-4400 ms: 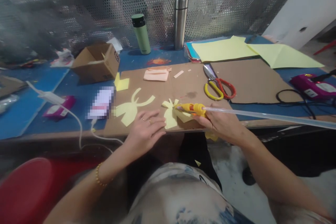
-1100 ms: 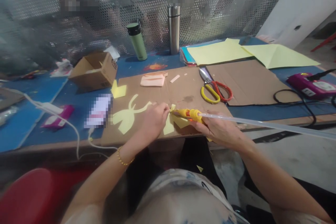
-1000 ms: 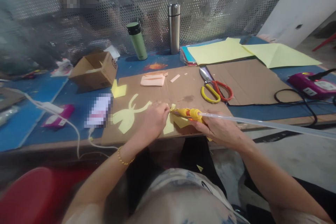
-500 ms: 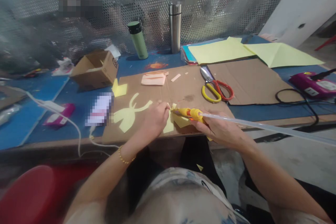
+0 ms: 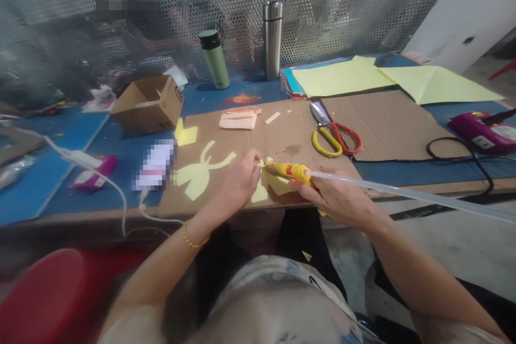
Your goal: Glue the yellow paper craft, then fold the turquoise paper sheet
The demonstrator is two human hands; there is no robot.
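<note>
Glue gun points across cardboard — blue table below (perforated screen behind).

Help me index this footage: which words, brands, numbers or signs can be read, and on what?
No text is readable.
Cardboard box: dark mark, too blurred.
Green bottle: tiny base mark, too small.
Purple device at right: markings blurred.
Shirt: dark curved mark, unclear.
Phone: screen pixelated.

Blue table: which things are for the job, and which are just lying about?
Probably for the job:
yellow glue gun, in the right hand's grip
yellow cutout, at the left hand's grip
second cutout
cardboard mat underneath
scissors, perhaps, though unheld

Probably just lying about:
green bottle
steel flask
brown box
</note>
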